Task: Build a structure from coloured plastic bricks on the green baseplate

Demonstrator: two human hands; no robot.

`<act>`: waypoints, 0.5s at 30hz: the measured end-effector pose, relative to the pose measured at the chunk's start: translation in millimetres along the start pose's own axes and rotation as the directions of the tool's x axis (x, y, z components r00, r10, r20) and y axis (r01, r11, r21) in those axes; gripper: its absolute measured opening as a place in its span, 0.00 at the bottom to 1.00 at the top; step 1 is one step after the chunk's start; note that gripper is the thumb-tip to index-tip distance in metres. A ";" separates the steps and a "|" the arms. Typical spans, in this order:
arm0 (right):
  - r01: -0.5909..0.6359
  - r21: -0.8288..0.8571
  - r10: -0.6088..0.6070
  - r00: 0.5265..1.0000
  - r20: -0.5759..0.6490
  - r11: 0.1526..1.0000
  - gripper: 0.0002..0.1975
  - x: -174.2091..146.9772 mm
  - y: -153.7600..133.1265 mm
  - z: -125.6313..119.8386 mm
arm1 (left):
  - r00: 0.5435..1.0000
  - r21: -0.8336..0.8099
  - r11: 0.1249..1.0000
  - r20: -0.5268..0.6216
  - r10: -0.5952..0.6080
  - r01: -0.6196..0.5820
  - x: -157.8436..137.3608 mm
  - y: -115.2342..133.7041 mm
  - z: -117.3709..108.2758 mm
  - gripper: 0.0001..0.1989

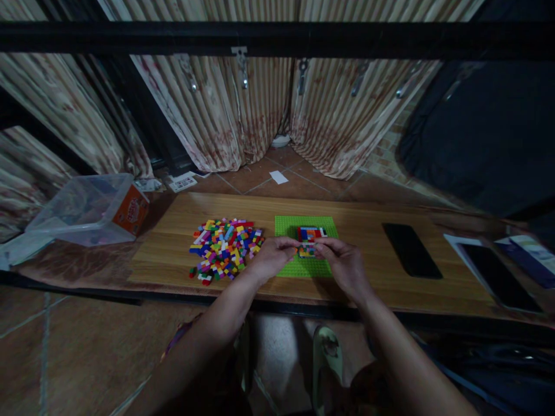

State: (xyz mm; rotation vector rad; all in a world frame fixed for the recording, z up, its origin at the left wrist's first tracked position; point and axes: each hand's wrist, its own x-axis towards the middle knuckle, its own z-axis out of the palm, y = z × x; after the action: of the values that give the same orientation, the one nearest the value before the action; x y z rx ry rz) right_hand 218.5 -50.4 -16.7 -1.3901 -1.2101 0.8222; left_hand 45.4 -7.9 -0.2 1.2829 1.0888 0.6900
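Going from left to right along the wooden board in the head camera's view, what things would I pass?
Clear plastic box → pile of coloured bricks → left hand → small brick piece held over the green baseplate → right hand → black phone → tablet.

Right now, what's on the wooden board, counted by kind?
Pile of loose bricks: 1
Green baseplate: 1
Brick assembly on the baseplate: 1
Small brick piece held between left hand and right hand: 1
Black phone: 1
Total: 5
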 end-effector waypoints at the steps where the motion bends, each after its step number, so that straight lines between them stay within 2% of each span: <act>1: 0.024 -0.068 -0.024 1.000 0.002 0.997 0.11 -0.3 1.4 -1.6 | 1.000 0.049 0.999 0.013 0.006 -0.006 0.8 -2.6 -0.5 0.11; 4: 0.123 -0.256 -0.121 0.992 0.023 0.959 0.09 -2.0 4.3 -2.7 | 0.997 0.149 0.989 0.076 0.015 -0.026 3.6 -11.5 -0.6 0.13; 9: 0.329 -0.404 -0.323 0.943 0.086 0.853 0.07 -2.3 12.8 5.5 | 0.989 0.269 0.961 0.144 0.034 -0.072 6.0 -20.2 0.3 0.17; 12: 0.335 -0.479 -0.344 0.936 0.071 0.811 0.06 -1.2 20.4 9.2 | 0.989 0.361 0.930 0.144 0.020 -0.071 3.4 -17.2 0.6 0.18; 15: 0.300 -0.514 -0.331 0.943 0.033 0.804 0.06 -0.4 25.4 10.2 | 0.988 0.415 0.908 0.153 -0.007 -0.057 -1.0 -10.5 2.4 0.20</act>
State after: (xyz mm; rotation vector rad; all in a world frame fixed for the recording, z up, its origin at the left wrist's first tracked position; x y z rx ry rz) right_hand 214.5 -46.0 -43.4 -1.5531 -1.6390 0.2176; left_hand 45.5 -11.8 -10.2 1.6904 1.1329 0.3760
